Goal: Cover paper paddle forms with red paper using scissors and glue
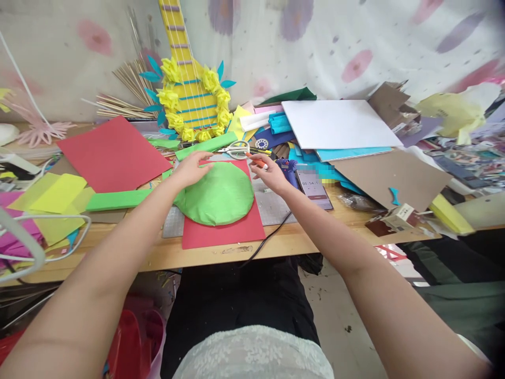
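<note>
A round green paper-covered piece (219,196) lies on a red sheet (224,237), with a long green strip (118,200) reaching left from it. My left hand (192,169), fingers stretched out, is at the upper left edge of the round piece; whether it presses down I cannot tell. Between the fingers of my right hand (272,175) is an orange pen (259,162), held above the upper right edge of the green piece. White-handled scissors (238,149) lie just behind the two hands.
Behind stands a yellow paper guitar (197,105) with flowers. A blue glue gun (289,171) and a phone (313,187) lie right of a grey cutting mat (272,202). Red card (114,155) is at left, white board (341,123) at right. A black cord (263,242) crosses the table edge.
</note>
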The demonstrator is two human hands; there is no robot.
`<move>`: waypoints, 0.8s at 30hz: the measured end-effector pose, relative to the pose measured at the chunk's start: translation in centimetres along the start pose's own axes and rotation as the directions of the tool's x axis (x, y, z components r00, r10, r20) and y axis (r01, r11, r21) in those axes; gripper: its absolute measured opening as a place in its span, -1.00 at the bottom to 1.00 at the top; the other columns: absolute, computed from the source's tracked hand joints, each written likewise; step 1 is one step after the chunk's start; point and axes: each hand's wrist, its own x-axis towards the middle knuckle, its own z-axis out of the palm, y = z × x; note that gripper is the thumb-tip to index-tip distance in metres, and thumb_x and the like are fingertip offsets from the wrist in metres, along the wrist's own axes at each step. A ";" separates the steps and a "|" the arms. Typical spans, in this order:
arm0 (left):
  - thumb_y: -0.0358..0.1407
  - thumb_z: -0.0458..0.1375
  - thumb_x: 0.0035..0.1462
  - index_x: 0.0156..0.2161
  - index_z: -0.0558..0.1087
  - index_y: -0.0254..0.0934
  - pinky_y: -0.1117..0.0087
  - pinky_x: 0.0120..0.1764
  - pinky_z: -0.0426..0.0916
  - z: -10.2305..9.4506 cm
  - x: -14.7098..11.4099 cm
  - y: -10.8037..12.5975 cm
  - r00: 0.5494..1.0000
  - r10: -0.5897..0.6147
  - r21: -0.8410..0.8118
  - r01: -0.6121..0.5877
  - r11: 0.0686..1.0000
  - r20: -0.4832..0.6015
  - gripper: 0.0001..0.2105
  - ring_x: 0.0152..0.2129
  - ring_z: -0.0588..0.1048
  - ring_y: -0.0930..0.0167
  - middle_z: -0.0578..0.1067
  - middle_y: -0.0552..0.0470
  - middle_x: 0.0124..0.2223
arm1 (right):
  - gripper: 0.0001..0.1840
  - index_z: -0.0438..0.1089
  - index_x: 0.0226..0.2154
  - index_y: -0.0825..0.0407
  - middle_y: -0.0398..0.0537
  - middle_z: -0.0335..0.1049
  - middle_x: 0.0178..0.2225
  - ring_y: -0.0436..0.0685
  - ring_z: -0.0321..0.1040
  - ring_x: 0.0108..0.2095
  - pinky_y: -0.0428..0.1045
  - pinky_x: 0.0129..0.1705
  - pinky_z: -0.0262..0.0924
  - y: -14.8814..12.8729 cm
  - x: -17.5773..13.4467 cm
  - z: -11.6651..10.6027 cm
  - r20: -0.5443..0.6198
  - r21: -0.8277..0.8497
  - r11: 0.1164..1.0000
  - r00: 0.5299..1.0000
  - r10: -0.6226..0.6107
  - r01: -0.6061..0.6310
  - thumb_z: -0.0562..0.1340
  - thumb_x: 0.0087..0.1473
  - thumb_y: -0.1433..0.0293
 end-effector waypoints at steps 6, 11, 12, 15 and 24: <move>-0.26 0.07 0.09 -0.05 0.48 -0.21 0.24 0.14 0.21 -0.4 -0.3 0.1 0.995 -0.036 0.077 0.043 0.996 -0.089 -0.69 0.06 0.35 0.27 0.44 -0.04 0.06 | -0.32 0.15 0.03 0.07 0.13 0.35 -0.10 0.17 0.36 -0.20 0.03 -0.25 0.27 0.5 -2.1 -3.1 0.304 -0.560 0.822 0.949 0.086 0.105 0.15 -0.25 0.59; -0.33 0.05 0.10 -0.09 0.49 -0.25 0.30 0.06 0.30 0.0 -0.2 1.2 0.986 -0.071 -0.003 0.071 0.997 -0.148 -0.72 -0.05 0.43 0.30 0.45 -0.08 0.01 | -0.28 0.13 0.06 0.12 0.23 0.31 0.00 0.27 0.32 -0.05 0.10 -0.15 0.26 1.4 -2.2 -3.1 0.363 -0.698 0.686 0.927 0.090 0.207 0.06 -0.26 0.67; -0.34 0.05 0.10 -0.08 0.48 -0.26 0.31 0.02 0.33 0.1 -0.1 1.5 0.986 -0.076 -0.022 0.074 0.997 -0.147 -0.72 -0.10 0.45 0.32 0.46 -0.08 0.00 | -0.30 0.14 0.05 0.12 0.23 0.31 0.00 0.27 0.32 -0.05 0.11 -0.13 0.25 1.5 -2.1 -3.0 0.365 -0.700 0.684 0.926 0.093 0.207 0.05 -0.25 0.68; -0.34 0.06 0.09 -0.08 0.47 -0.25 0.29 -0.04 0.37 0.5 -0.1 2.3 0.986 -0.099 -0.061 0.092 0.994 -0.135 -0.72 -0.18 0.48 0.34 0.46 -0.08 -0.01 | -0.35 0.13 0.03 0.11 0.22 0.28 0.01 0.26 0.33 -0.07 0.11 -0.15 0.28 1.3 -1.5 -2.6 0.301 -0.668 0.726 0.951 0.063 0.163 0.06 -0.20 0.66; -0.33 0.27 -0.07 -0.01 0.37 -0.26 0.31 -0.22 0.42 3.1 -0.2 6.4 0.985 0.116 -0.324 -0.069 0.944 0.126 -0.55 -0.27 0.51 0.35 0.47 -0.11 -0.01 | -0.42 0.00 0.03 -0.06 -0.02 0.27 -0.12 -0.01 0.34 -0.35 -0.03 -0.28 0.30 -2.8 2.1 1.1 0.075 -0.078 0.991 0.992 -0.103 0.109 0.22 -0.04 0.36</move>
